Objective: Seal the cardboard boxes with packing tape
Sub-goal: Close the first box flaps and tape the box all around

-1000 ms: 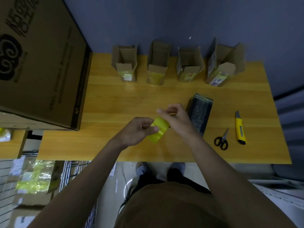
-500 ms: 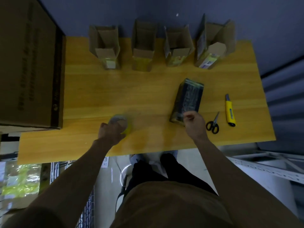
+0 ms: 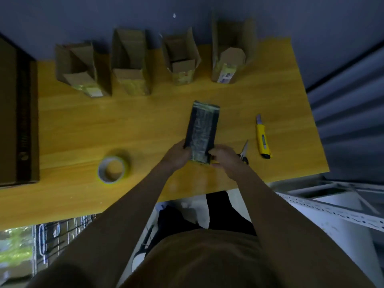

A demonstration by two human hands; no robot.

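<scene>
— Where's each grip?
— Left hand (image 3: 176, 155) and right hand (image 3: 225, 159) both clasp the dark box's (image 3: 202, 132) near end on the desk (image 3: 83, 129).
— Tape?
— Roll (image 3: 113, 169) lies left; four open boxes (image 3: 182, 61) stand beyond.

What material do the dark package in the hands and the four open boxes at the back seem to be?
Dark package: probably a box wrapped in glossy plastic film or tape, since its wrinkled surface glints. Four open boxes: plain brown cardboard, matte, with folded flaps standing up.
</scene>
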